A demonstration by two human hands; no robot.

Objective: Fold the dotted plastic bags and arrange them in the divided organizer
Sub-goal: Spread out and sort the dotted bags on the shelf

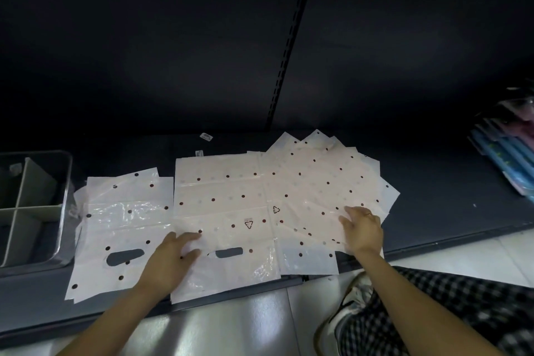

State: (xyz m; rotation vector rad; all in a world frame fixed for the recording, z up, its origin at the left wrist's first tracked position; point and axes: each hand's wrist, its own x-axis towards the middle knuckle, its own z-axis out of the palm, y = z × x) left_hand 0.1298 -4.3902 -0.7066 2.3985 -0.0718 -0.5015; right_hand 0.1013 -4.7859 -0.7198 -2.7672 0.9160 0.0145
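Note:
Several white dotted plastic bags lie flat on a low dark shelf. One bag [121, 228] sits at the left, a middle bag [222, 196] with a cut-out handle lies in front of me, and a fanned pile of bags [323, 182] is at the right. My left hand [170, 260] rests with straight fingers on the middle bag's lower left part. My right hand [361, 228] lies on the pile's near edge, fingers spread. The divided organizer [62, 211], a clear bin with pale partitions, stands at the far left.
The dark shelf [433, 211] has a back panel and a slotted upright [289, 46]. Two small labels [205, 137] lie near the back. Blue and pink packaged items [508, 159] sit at the right end. My checked trouser leg and a sneaker [355, 300] are on the tiled floor.

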